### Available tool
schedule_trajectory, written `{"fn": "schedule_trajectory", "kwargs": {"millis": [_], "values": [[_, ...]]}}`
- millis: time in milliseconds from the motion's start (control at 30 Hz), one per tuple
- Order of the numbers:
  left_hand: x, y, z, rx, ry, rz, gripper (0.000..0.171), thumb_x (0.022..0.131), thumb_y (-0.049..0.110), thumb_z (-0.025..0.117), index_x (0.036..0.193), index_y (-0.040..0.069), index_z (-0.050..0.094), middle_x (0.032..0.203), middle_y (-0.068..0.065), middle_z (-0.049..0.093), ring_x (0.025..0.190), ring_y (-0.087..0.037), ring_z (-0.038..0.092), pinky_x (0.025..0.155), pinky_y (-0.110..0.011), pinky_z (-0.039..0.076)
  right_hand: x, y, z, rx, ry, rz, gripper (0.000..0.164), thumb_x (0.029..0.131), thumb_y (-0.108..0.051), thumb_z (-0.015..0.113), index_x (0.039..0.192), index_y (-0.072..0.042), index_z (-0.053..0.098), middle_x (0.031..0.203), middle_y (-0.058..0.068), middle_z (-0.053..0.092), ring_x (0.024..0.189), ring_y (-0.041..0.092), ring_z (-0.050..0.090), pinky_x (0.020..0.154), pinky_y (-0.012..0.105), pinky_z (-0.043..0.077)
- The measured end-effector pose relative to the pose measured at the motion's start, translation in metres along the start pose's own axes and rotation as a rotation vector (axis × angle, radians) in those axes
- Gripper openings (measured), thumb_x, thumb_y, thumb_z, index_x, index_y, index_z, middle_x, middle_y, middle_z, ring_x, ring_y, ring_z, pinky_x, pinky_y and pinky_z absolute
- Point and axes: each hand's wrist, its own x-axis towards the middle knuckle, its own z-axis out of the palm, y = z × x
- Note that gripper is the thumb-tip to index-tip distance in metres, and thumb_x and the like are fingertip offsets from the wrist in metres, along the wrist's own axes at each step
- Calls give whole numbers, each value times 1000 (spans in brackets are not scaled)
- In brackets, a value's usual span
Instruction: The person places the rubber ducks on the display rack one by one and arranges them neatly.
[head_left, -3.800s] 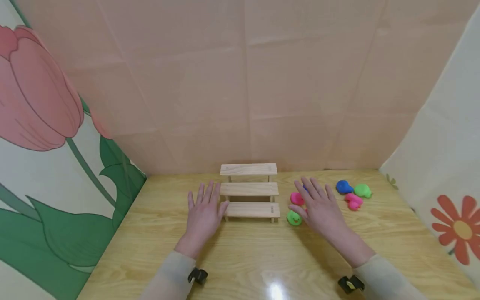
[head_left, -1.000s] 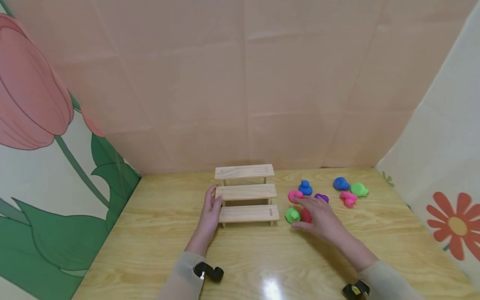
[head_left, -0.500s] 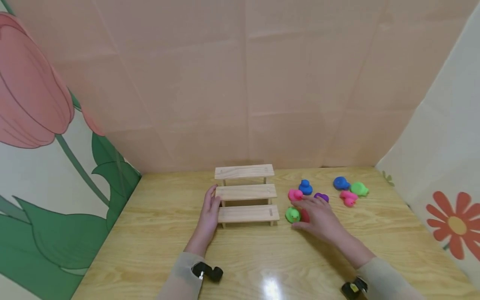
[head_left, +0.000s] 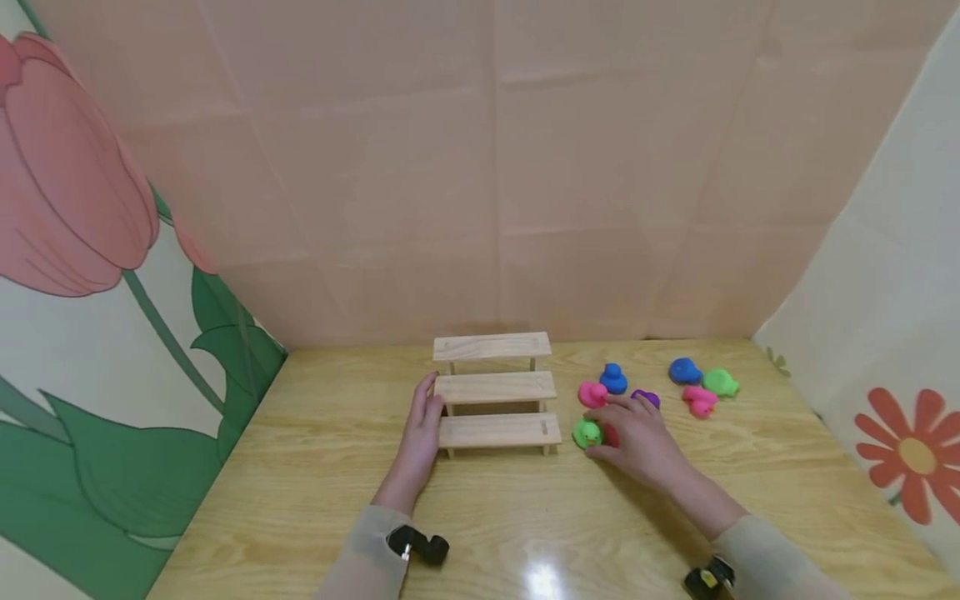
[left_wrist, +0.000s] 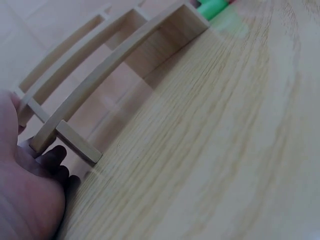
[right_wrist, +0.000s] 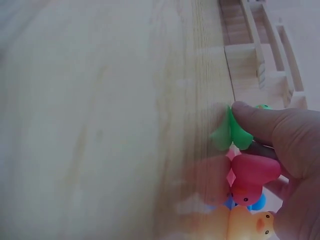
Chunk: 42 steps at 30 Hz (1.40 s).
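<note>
A three-tier wooden step stand stands in the middle of the table. My left hand grips its left end, with curled fingers showing beneath the boards in the left wrist view. To the right, my right hand is lowered over a group of rubber ducks. Its thumb and index finger close around a green rubber duck, the thumb against it in the right wrist view. Under the palm sits a red rubber duck, mostly hidden from the head view. An orange rubber duck shows beside it.
Just beyond the right hand are a pink duck, a blue duck and a purple duck. Farther right lie another blue duck, a light green one and a pink one. A fabric backdrop rises behind the table.
Both hands were spread flat above the table at first. The left has since taken hold of the stand's end, tilting it slightly; the right has lowered and its fingers have drawn in around the green duck.
</note>
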Motion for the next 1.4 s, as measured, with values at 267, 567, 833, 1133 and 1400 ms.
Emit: {"fn": "schedule_trajectory", "kwargs": {"millis": [267, 567, 833, 1133, 1400], "values": [[1, -1, 1, 10, 4, 9, 57, 120, 51, 41, 173, 32, 32, 181, -10, 24, 166, -37, 20, 133, -65, 17, 0, 2, 3, 7, 7, 4, 55, 83, -24, 101, 129, -4, 79, 130, 15, 76, 136, 49, 59, 122, 72, 30], [-1, 1, 1, 10, 2, 17, 56, 120, 52, 41, 173, 35, 31, 181, -11, 23, 166, -38, 20, 133, -65, 16, 3, -2, -2, 56, 15, 9, 55, 85, -19, 99, 132, -3, 77, 134, 16, 75, 135, 46, 60, 125, 73, 29], [0, 0, 0, 6, 2, 8, 56, 119, 53, 40, 172, 36, 32, 181, -9, 24, 166, -37, 20, 132, -66, 16, 11, -16, -18, 128, 61, -26, 59, 85, -11, 99, 137, -3, 74, 134, 13, 76, 119, 40, 71, 101, 59, 60], [1, 0, 0, 16, 8, -2, 58, 119, 54, 41, 172, 35, 33, 180, -9, 27, 166, -36, 20, 133, -64, 16, 21, -32, -29, 151, 57, -13, 50, 94, -17, 91, 140, -8, 73, 136, 10, 75, 118, 35, 73, 90, 53, 63], [0, 0, 1, 15, 12, -1, 52, 120, 50, 40, 171, 39, 34, 180, -9, 28, 165, -37, 22, 132, -65, 17, 34, -46, -34, 224, 23, 58, 53, 99, -24, 88, 147, -10, 69, 146, 13, 69, 134, 42, 65, 105, 65, 57]]}}
